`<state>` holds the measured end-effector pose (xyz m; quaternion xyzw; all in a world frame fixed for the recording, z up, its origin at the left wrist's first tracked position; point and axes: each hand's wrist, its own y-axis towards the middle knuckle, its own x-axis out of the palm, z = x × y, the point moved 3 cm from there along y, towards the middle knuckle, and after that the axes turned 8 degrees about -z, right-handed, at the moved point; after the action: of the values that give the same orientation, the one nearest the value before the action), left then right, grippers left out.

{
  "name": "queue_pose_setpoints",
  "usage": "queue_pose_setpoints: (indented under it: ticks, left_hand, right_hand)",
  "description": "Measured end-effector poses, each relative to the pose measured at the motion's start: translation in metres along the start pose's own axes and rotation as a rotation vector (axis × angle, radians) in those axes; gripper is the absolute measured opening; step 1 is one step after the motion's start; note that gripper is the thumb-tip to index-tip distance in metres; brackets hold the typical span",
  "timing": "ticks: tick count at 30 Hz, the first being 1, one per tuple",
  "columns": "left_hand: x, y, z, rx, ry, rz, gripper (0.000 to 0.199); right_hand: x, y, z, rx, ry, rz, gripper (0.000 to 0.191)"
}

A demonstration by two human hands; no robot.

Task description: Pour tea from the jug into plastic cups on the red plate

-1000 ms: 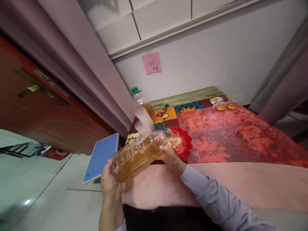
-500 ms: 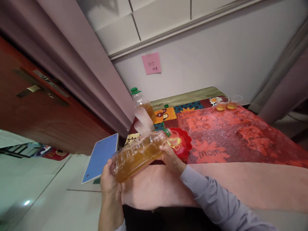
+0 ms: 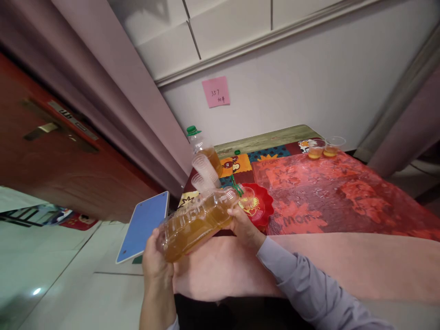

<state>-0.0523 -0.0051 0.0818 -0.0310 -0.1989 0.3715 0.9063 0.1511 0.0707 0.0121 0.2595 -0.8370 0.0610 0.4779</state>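
A large clear bottle of amber liquid [image 3: 195,224] is tilted well over, its green-ringed mouth pointing up and right. My left hand [image 3: 155,256] grips its base end, and my right hand [image 3: 244,227] is closed on it near the neck. The mouth is at a clear plastic cup [image 3: 248,198] in a red scalloped dish [image 3: 266,208]. Behind the bottle lean stacked clear cups [image 3: 205,172]. A second bottle with a green cap and handle [image 3: 210,158] stands behind them. Two cups [image 3: 314,150] holding some amber liquid are at the far right.
The table has a patterned cover with a red plastic sheet [image 3: 309,192] and a pink cloth [image 3: 326,252] along the near edge. A loose green cap [image 3: 237,152] lies at the back. A blue board [image 3: 144,224] is left of the table, beside a red door [image 3: 68,151].
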Motion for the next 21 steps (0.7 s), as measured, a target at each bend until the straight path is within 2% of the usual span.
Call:
queue_pose_setpoints:
  ticks: [6, 10, 15, 21]
  left_hand:
    - [0.0045, -0.0035, 0.0013, -0.015, -0.026, 0.039, 0.017]
    - [0.002, -0.0027, 0.0005, -0.019, -0.022, 0.027, 0.017]
    - [0.0025, -0.0029, 0.0009, 0.004, -0.021, 0.018, 0.016]
    - [0.0047, -0.0055, 0.0023, 0.023, -0.017, 0.048, 0.012]
  right_hand:
    - [0.0004, -0.002, -0.001, 0.01, -0.016, -0.023, 0.059]
    - [0.0012, -0.0029, -0.002, 0.003, -0.022, -0.014, 0.055]
    - [0.0013, -0.0024, -0.002, 0.021, -0.04, -0.018, 0.063]
    - [0.001, -0.0026, -0.0023, 0.02, -0.048, -0.006, 0.061]
